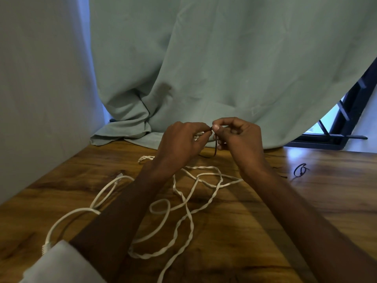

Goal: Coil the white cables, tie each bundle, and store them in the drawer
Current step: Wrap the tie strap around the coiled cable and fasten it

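Observation:
A white twisted cable (184, 219) lies in loose loops on the wooden table (326, 201). A smooth white cable with a plug (106, 190) curves at the left, partly under my left forearm. My left hand (181, 144) and my right hand (238, 137) are raised together above the table's far side. Between their fingertips they pinch a thin dark tie (214, 144) whose end hangs down; a bit of white cable shows inside my left hand. No drawer is in view.
A pale green curtain (224, 68) hangs behind the table and pools on its far edge. A second dark tie (301, 170), curled, lies on the table at the right. A pale wall stands at the left, a dark window frame (346, 119) at the right.

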